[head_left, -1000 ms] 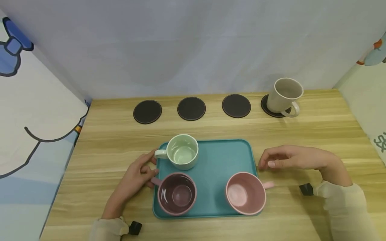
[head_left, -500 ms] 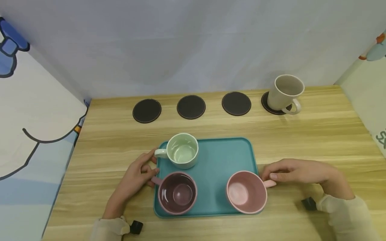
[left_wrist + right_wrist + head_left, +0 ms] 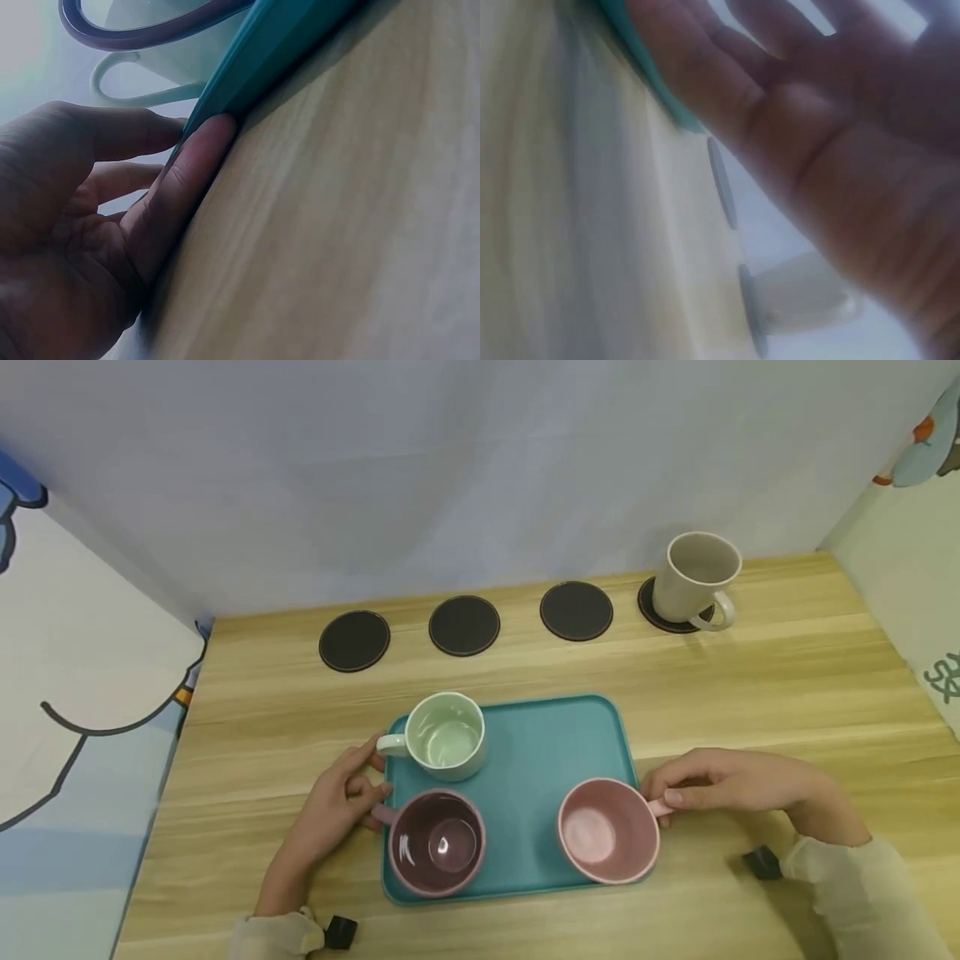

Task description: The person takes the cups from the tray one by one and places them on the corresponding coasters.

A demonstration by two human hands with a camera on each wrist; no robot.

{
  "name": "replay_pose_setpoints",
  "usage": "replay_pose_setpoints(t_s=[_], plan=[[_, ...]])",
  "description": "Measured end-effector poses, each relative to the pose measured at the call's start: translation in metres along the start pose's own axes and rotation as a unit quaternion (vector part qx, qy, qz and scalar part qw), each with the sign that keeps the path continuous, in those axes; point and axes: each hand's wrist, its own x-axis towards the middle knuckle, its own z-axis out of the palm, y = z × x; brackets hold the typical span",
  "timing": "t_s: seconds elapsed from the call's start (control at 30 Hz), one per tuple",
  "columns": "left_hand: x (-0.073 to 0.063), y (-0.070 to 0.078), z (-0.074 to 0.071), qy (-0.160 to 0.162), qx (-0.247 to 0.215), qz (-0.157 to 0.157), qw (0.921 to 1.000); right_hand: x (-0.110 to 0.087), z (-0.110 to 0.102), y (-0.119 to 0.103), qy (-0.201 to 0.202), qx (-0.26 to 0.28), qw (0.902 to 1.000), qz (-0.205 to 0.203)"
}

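Note:
In the head view my left hand grips the left edge of a teal tray; the left wrist view shows its fingers pinching the tray's rim. My right hand is at the tray's right edge, fingers curled there and thumb over the handle of a pink mug. In the right wrist view a finger lies along the tray rim, its tip out of frame. A pale green mug stands at the tray's back left, a dark mauve mug at its front left.
Behind the tray lie three black round coasters, at left, middle and right. A beige mug stands on another coaster further right. A grey cloth wall rises behind the wooden table.
My right hand has come down toward me to the tray's right edge and the pink mug's handle. The left hand stays at the left edge. The head view has shifted slightly.

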Motion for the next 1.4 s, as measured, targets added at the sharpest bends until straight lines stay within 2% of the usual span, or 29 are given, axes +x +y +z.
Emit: replay_pose_setpoints(t_s=[0.23, 0.47, 1.03, 1.2, 1.4], plan=[[-0.001, 0.000, 0.001, 0.006, 0.007, -0.009, 0.9999, 0.003, 0.001, 0.004, 0.002, 0.008, 0.9999, -0.014], [0.000, -0.001, 0.000, 0.008, 0.013, -0.013, 0.9998, 0.007, 0.001, 0.009, -0.006, 0.040, 0.9989, -0.025], [-0.002, -0.003, 0.001, 0.007, 0.004, -0.011, 0.9999, 0.011, 0.001, 0.014, -0.007, 0.050, 0.9974, -0.051], [-0.003, -0.004, 0.001, 0.010, 0.006, -0.009, 0.9999, 0.012, 0.002, 0.015, 0.012, 0.037, 0.9980, -0.051], [-0.001, -0.001, 0.001, 0.007, 0.003, -0.001, 1.0000, 0.010, -0.001, 0.012, 0.059, 0.033, 0.9962, -0.055]])
